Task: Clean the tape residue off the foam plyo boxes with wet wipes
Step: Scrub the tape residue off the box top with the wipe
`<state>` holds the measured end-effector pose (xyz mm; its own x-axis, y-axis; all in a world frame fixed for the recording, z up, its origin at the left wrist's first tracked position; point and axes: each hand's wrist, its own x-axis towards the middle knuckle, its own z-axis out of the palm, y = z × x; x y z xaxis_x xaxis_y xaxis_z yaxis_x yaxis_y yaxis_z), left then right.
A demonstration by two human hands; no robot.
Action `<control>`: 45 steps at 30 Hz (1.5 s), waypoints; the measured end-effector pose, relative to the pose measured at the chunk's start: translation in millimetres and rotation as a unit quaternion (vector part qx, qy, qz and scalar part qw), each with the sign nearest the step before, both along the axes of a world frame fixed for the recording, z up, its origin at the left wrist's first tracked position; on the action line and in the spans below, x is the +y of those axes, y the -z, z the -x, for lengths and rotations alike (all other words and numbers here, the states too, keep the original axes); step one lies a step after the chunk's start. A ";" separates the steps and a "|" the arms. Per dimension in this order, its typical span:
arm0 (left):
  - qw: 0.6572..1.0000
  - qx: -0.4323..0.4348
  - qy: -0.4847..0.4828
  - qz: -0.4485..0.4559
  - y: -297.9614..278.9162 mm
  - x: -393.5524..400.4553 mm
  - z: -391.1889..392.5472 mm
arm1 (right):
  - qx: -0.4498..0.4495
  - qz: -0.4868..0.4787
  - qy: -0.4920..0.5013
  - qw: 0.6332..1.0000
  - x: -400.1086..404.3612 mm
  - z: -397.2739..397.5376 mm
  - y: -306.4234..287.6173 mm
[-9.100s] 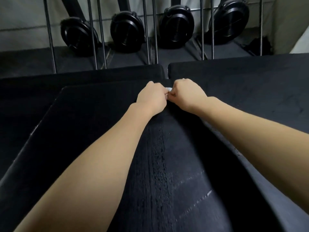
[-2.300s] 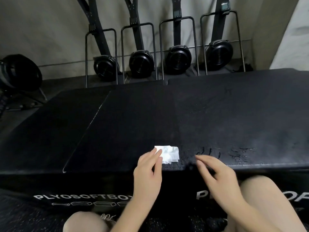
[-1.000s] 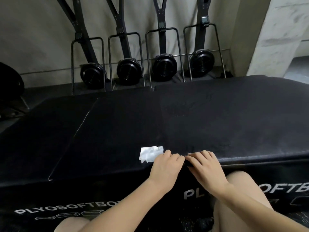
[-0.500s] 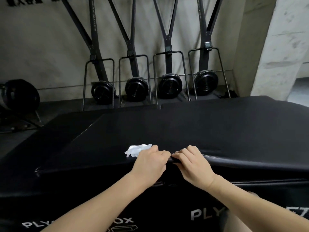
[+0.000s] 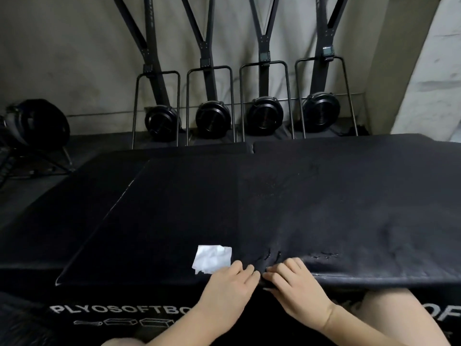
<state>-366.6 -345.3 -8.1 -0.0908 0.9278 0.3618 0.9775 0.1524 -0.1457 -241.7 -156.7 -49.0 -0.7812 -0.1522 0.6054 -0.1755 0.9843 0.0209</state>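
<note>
At the box (image 5: 324,208) edge, both hands — left (image 5: 228,287), right (image 5: 296,288) — pick at residue (image 5: 270,257) barehanded, fingers curled, holding nothing, wipe (image 5: 212,258) parked beside — probably freeing fingertips.

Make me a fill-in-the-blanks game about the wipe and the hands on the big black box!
1. The wet wipe is coloured ____.
2. The wipe lies beside the ____ hand.
3. Behind the foam plyo box stand ____ round black machines.
4. Both hands' fingertips, including the right hand, rest at the box's ____ edge.

Missing words: white; left; four; front
</note>
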 end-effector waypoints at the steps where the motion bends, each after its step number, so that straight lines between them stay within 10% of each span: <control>1: 0.999 -0.029 0.008 -0.012 -4.9 -7.3 0.7 | -0.012 0.011 0.003 1.000 -2.3 -1.7 -4.4; 7: 0.926 -0.293 -0.173 -0.164 -38.9 -55.5 45.3 | -0.028 0.147 0.037 0.988 -23.2 4.1 -50.2; 14: 0.909 -0.380 -0.162 -0.048 -47.0 -55.7 102.0 | -0.043 0.249 0.022 0.967 -66.8 93.3 -50.7; 30: 0.992 -0.128 -0.023 0.005 -14.5 -5.2 30.0 | -0.139 0.163 0.010 0.977 -19.9 23.1 -38.2; 45: 0.968 -0.159 -0.192 0.033 -20.3 57.3 81.6 | -0.145 0.197 0.071 0.967 20.3 115.5 -29.3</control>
<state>-448.2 -288.1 12.2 -0.5307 0.8237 0.1996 0.8475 0.5143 0.1313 -357.2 -136.4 -19.7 -0.9229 0.1659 0.3474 0.0188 0.9208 -0.3897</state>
